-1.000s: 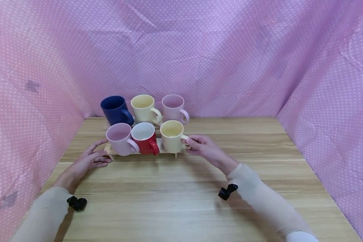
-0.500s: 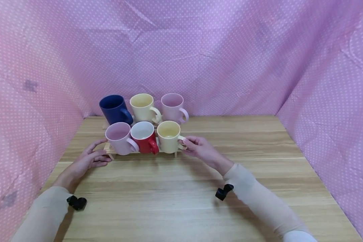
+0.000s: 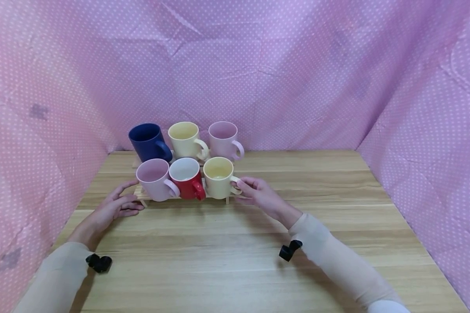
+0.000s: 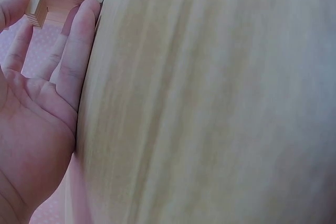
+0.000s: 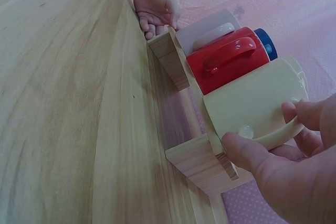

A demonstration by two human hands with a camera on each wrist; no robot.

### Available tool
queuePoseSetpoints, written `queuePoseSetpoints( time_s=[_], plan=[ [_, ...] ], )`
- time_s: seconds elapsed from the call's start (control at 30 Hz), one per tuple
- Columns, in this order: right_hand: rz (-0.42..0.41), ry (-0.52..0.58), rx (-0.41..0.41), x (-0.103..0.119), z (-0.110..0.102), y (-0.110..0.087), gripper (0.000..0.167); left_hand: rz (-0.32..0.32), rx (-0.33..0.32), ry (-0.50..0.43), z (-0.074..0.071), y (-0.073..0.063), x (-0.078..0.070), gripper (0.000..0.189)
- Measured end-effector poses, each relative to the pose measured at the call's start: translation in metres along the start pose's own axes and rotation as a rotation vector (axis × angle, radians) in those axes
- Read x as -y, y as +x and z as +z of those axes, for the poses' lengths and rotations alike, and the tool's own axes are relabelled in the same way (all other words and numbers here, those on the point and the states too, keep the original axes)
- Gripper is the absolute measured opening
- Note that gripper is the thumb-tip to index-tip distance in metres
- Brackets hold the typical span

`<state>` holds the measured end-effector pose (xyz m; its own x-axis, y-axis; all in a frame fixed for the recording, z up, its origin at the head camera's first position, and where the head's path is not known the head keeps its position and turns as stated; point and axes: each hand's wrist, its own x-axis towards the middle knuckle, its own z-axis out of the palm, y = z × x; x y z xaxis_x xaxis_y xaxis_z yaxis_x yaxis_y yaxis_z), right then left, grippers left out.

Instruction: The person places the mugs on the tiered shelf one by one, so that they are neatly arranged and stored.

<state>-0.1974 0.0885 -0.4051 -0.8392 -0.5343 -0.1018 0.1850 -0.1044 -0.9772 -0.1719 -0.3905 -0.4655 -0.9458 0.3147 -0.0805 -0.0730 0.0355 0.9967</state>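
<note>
My right hand [image 3: 260, 195] pinches the handle of a pale yellow mug [image 3: 217, 182] between thumb and fingers. That mug stands upright at the right end of the lower front step of a wooden rack [image 5: 197, 163]. To its left are a red mug [image 3: 188, 188] with a white inside and a pink mug [image 3: 153, 184]. My left hand [image 3: 109, 213] lies at the rack's left end. In the left wrist view its fingers are nearly straight, and the fingertips touch the rack's end board [image 4: 39, 1].
Behind, on the rack's back row, stand a dark blue mug [image 3: 146, 143], another yellow mug [image 3: 185, 141] and another pink mug [image 3: 223, 141]. The rack sits toward the back left of a wooden table [image 3: 203, 261]. Pink dotted cloth [image 3: 258, 78] hangs around the back and sides.
The right hand has moved the front yellow mug slightly left, closer to the red mug, and both have since stayed in place. The left hand has stayed at the rack's end.
</note>
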Motion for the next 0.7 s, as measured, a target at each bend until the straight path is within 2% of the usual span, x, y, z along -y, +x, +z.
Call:
queuePoseSetpoints(
  time_s=[0.23,0.5,0.7],
  plan=[
    [0.021,0.0,-0.027,-0.002,-0.002,0.0,0.036,0.004,0.0,-0.001,0.0,0.001,0.0,0.042],
    [0.021,-0.013,-0.014,-0.003,-0.007,0.002,0.036,0.007,0.001,-0.018,-0.001,0.002,0.004,0.042],
    [0.02,-0.123,0.007,0.005,-0.028,-0.004,0.043,-0.018,-0.01,-0.017,0.0,0.007,0.008,0.042]
  ],
)
